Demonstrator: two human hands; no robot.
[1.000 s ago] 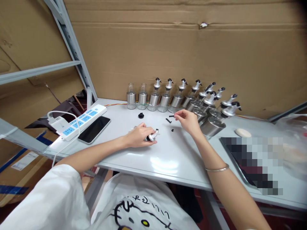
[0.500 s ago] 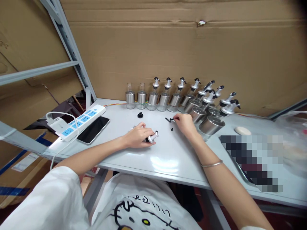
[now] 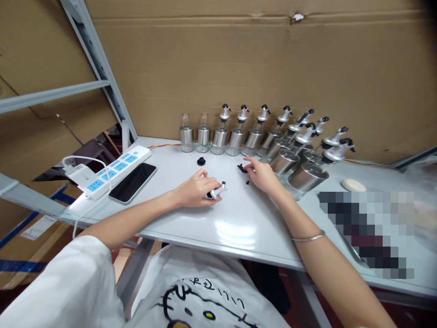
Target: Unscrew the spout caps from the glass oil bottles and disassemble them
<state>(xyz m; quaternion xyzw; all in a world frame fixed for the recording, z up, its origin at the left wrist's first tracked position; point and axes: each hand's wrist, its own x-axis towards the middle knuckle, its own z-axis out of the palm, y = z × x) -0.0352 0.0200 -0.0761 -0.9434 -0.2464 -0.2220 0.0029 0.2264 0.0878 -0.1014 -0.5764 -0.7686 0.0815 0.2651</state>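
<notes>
Two hands: we see our left hand [image 3: 195,187] and right hand [image 3: 262,175], both low on the white table [image 3: 239,223].
Left fingers [image 3: 205,175]: curled closed around a silver pourer cap [image 3: 217,191]; the cap rests on the table, spout pointing right.
Right fingers [image 3: 248,161]: extended, tips touching a small black part [image 3: 242,168]; we cannot tell whether they grip it.
Beside right hand: a second black bit [image 3: 247,182], loose.
Behind left hand: a black stopper [image 3: 201,161], apart.
Back row: steel-sleeved bottles [image 3: 235,139], the two leftmost uncapped.
Left edge: phone [image 3: 133,182] beside power strip [image 3: 109,173].
</notes>
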